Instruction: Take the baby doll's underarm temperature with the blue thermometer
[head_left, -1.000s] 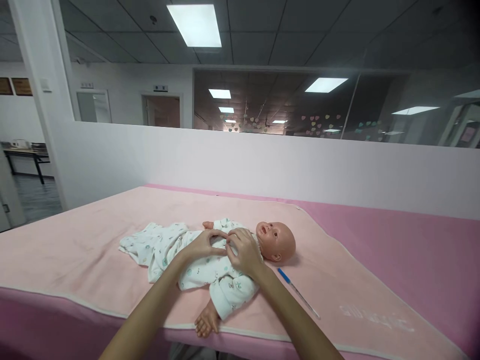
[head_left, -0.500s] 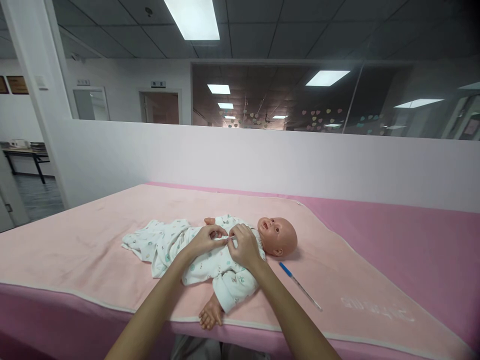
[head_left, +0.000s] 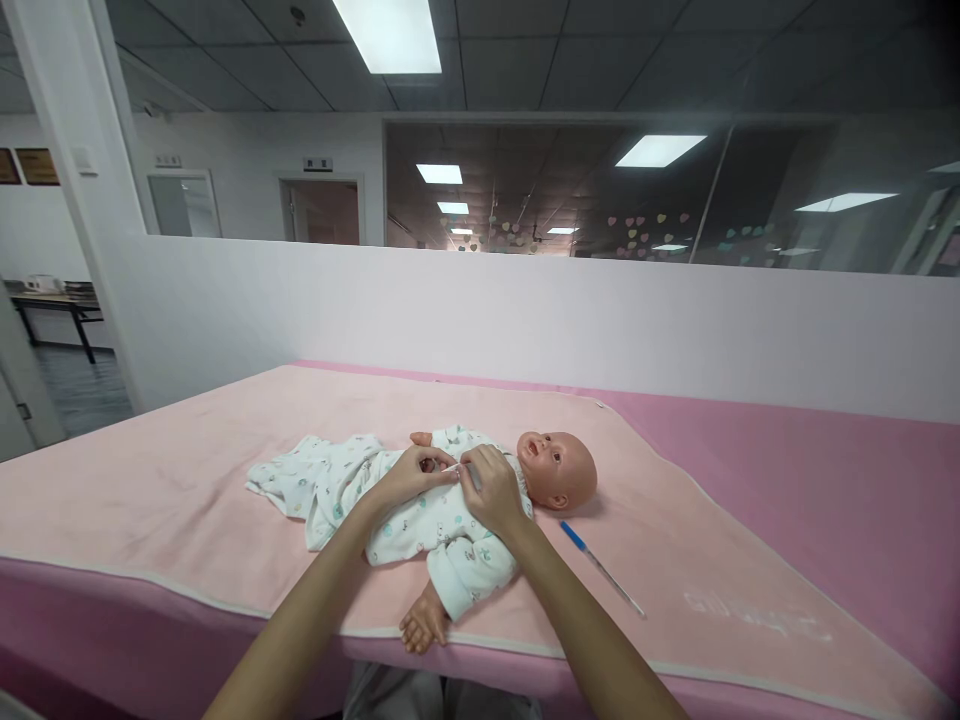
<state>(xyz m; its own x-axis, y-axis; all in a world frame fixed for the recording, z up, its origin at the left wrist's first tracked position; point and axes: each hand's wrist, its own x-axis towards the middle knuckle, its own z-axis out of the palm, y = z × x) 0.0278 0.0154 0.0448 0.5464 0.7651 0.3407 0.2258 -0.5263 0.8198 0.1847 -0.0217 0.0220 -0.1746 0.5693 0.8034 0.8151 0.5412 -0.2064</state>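
Note:
A baby doll [head_left: 559, 468] lies on its back with its head to the right, dressed in a white patterned romper [head_left: 420, 528]. Over the doll's chest, my left hand [head_left: 418, 474] pinches the front edge of the romper between thumb and fingers. My right hand [head_left: 491, 490] meets it from the right, fingertips closed on the same bit of cloth. Whether a snap or button sits between the fingertips is too small to tell. One doll hand [head_left: 425, 620] pokes out of the near sleeve, close to the table's front edge.
Right of the doll lies a thin glass thermometer-like stick with a blue end [head_left: 574, 536]. A peach blanket [head_left: 187, 480] spreads beneath everything, over a pink cover [head_left: 825, 480]. Behind the table rises a low white wall [head_left: 525, 320] with glass above.
Both hands stay at the romper's front, with only slight finger movement. The whole view has shifted a little; the doll and the blue-ended stick lie as before.

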